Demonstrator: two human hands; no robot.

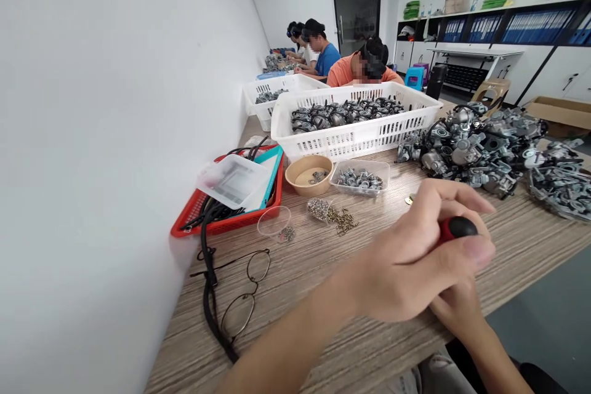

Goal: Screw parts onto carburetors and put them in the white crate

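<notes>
My left hand (415, 258) reaches across from the lower left, its fingers curled around a screwdriver (459, 229). Only the red handle with its rounded black end shows; the shaft is hidden. Below and behind it is my right hand (457, 305), coming from the lower right. Its fingers are covered by my left hand, so what it holds cannot be seen. A small brass-coloured disc (409, 199) lies on the table (314, 295) just beyond my left hand. Past both hands rises a heap of metal carburetors (480, 141).
A white basket (355, 135) holds more carburetors. Before it stand a tan bowl (308, 175), a clear tub (360, 177) of metal parts and spilled brass screws (341, 220). Glasses (240, 314), a black cable (207, 301) and a red basket (221, 221) lie left. Co-workers sit beyond.
</notes>
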